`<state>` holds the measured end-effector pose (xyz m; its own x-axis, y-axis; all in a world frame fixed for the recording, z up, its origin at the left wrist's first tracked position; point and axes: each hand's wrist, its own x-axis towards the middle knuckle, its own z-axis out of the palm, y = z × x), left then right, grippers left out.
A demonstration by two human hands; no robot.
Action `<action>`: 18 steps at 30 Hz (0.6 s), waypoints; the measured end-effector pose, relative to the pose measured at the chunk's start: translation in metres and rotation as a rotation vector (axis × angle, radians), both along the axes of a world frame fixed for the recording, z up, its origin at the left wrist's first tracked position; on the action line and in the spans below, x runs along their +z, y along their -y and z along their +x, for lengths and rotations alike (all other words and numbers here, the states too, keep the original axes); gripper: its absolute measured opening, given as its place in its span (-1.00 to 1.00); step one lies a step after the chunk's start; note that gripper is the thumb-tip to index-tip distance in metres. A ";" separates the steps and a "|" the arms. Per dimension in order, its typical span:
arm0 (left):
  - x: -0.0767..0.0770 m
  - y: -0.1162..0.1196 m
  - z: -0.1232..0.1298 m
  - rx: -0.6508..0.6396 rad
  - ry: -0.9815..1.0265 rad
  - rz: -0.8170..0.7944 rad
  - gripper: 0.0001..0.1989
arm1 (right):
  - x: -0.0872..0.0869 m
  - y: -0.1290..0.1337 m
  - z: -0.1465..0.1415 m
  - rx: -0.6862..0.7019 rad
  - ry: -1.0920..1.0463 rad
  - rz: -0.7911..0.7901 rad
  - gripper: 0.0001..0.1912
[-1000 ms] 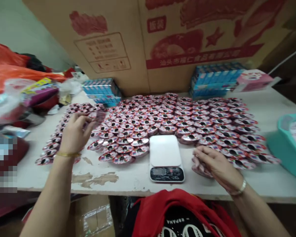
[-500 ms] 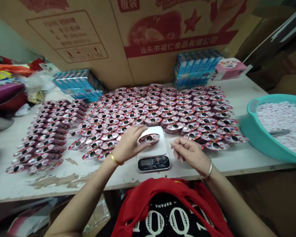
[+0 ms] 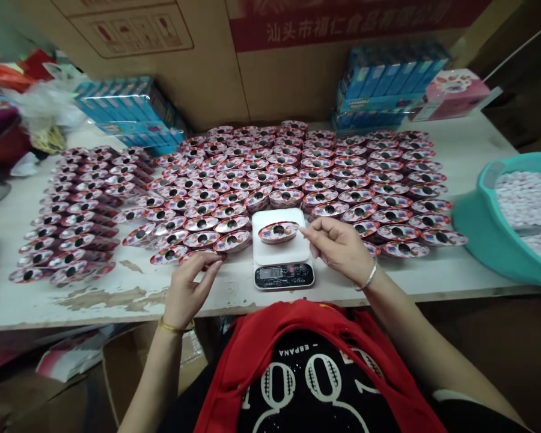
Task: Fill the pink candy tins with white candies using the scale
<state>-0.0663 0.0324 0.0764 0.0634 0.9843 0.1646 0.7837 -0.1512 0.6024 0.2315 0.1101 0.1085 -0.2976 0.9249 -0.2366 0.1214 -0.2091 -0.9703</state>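
On the white plate of a small digital scale (image 3: 262, 258) stands a pointed-oval printed packet (image 3: 270, 233) with a dark round hole in its top. My right hand (image 3: 340, 243), a silver bangle at its wrist, has thumb and forefinger pinched at the packet's right tip. Left of the scale, my left hand (image 3: 189, 288), with a gold bracelet, has thumb and forefinger closed at the right end of a similar packet in the front row. The hand partly covers that packet. Lit digits show on the scale's black display (image 3: 273, 273).
Rows of like packets (image 3: 390, 201) crowd the table, with another block (image 3: 79, 222) at left. A teal basin (image 3: 482, 234) of small white pieces stands at right, a metal scoop in it. Blue boxes (image 3: 121, 108) and a large carton (image 3: 288, 78) stand behind.
My left hand has moved from beside the packet on the scale to the front row at left. My right hand has come to that packet's right tip. The view has tilted down.
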 end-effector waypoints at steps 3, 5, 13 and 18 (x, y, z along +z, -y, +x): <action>-0.004 0.004 0.001 0.008 0.023 -0.004 -0.82 | 0.000 -0.012 -0.016 0.017 0.038 0.129 -0.60; -0.004 0.005 0.003 0.003 0.038 -0.002 -0.83 | -0.003 -0.020 -0.026 0.037 0.068 0.177 -0.62; -0.009 0.004 0.007 -0.010 0.042 -0.009 -0.86 | -0.009 -0.029 -0.042 0.113 0.246 0.253 -0.66; -0.007 0.012 0.004 -0.040 0.025 -0.010 -0.85 | 0.006 -0.058 0.038 -0.199 0.300 0.363 -0.62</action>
<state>-0.0626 0.0199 0.0695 0.0988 0.9827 0.1567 0.7618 -0.1761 0.6235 0.2697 0.1677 0.1146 -0.0758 0.9952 0.0624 0.3983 0.0876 -0.9131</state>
